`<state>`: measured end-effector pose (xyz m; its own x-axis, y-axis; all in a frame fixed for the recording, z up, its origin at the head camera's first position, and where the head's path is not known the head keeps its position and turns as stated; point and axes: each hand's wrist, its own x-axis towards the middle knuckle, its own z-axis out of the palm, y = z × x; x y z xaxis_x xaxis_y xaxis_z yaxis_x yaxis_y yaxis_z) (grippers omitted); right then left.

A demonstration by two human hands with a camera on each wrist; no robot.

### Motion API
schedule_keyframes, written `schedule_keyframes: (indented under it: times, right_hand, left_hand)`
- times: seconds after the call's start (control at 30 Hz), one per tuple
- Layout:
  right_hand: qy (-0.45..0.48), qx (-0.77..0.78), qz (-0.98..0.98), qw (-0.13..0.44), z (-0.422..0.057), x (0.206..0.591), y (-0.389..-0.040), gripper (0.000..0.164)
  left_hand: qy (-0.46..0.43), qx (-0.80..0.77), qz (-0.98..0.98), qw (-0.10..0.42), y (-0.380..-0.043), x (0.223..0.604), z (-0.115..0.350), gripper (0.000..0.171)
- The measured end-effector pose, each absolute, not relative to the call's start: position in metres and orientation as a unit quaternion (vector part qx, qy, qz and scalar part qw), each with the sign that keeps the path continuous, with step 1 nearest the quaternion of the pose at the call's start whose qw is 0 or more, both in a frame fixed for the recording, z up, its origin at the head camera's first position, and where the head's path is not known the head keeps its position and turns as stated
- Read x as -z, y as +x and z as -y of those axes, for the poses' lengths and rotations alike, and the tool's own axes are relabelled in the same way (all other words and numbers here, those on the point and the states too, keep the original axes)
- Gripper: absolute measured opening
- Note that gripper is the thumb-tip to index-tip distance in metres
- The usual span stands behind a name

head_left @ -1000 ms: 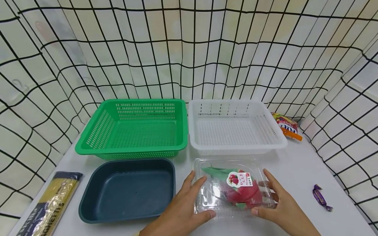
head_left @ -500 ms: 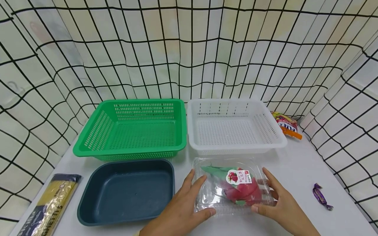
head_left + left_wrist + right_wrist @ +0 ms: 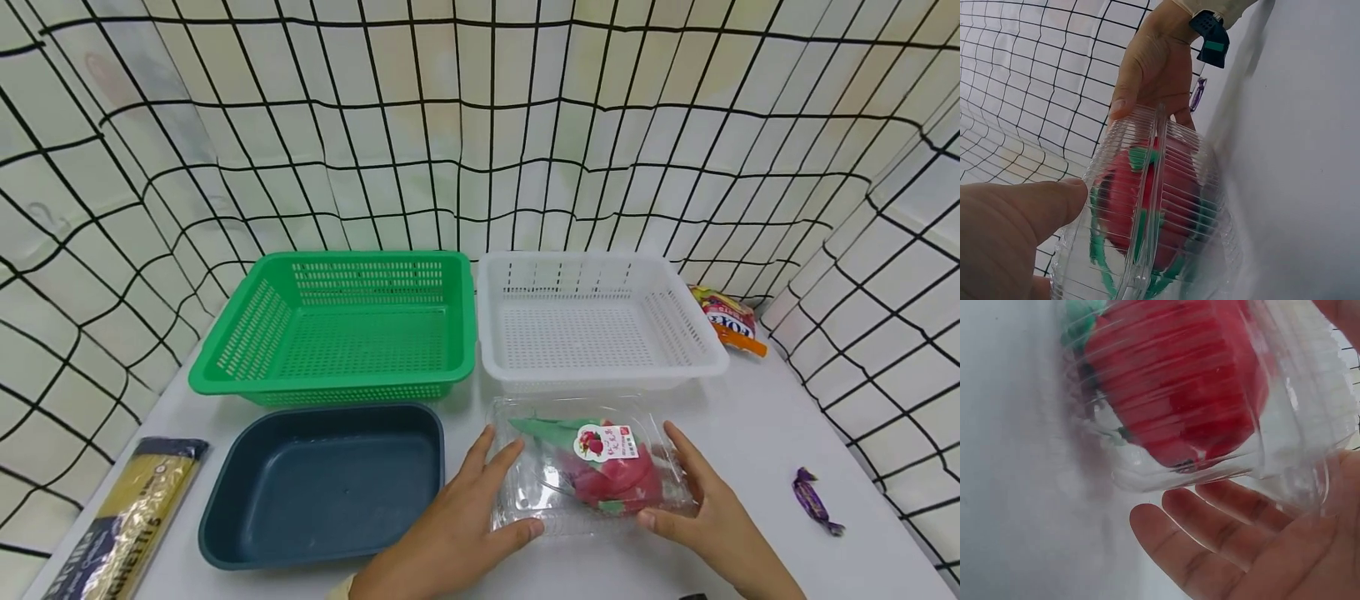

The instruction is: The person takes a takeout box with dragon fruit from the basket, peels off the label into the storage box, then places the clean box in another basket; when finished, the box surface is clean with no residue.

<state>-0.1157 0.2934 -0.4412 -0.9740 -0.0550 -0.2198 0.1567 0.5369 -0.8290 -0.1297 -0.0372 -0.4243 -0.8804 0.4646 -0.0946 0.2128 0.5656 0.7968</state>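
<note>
Clear box: one, lidded, at the near edge of the white basket [image 3: 607,375], between the two hands; cannot tell whether its base touches the desk [image 3: 757,450]. Its name is clear box [image 3: 542,483].
Inside it: one red-and-green fruit [image 3: 618,483], under one white label [image 3: 606,442].
Left hand [image 3: 457,525]: fingers along the left side, thumb at the front edge, gripping the clear box.
Right hand [image 3: 708,517]: pinching the front right corner between thumb and fingers.
Baskets: two, the green basket [image 3: 330,389] just beside the white one.
Tray: one, the dark blue tray [image 3: 326,483], near the left hand, leaving little room there.
Packets: two, the spaghetti packet [image 3: 127,525] at far left, the orange-ended packet [image 3: 727,321] against the white basket.
Sweet: one purple sweet [image 3: 816,502], well apart from the right hand, desk surface between.
Boundary: black net [image 3: 491,192] behind and at both sides.
</note>
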Motion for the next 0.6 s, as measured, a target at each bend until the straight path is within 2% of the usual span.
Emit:
schedule_keyframes:
  times: [0.23, 0.33, 0.43, 0.6]
  right_hand:
    - [0.02, 0.479, -0.871, 0.102, -0.2921, 0.4443, -0.1145, 0.109]
    - [0.004, 0.479, -0.875, 0.078, -0.2909, 0.4458, -0.1145, 0.108]
    - [-0.009, 0.473, -0.88, 0.042, -0.2893, 0.4465, -0.1154, 0.103]
    - [-0.013, 0.433, -0.901, -0.019, -0.2885, 0.4455, -0.115, 0.096]
  left_hand:
    - [0.198, -0.405, -0.881, 0.145, -0.1283, 0.4221, 0.0381, 0.088]
    - [0.206, -0.381, -0.891, 0.133, -0.1279, 0.4216, 0.0392, 0.088]
    - [0.219, -0.338, -0.91, 0.102, -0.1291, 0.4214, 0.0409, 0.089]
    - [0.247, -0.25, -0.936, 0.009, -0.1317, 0.4212, 0.0459, 0.091]
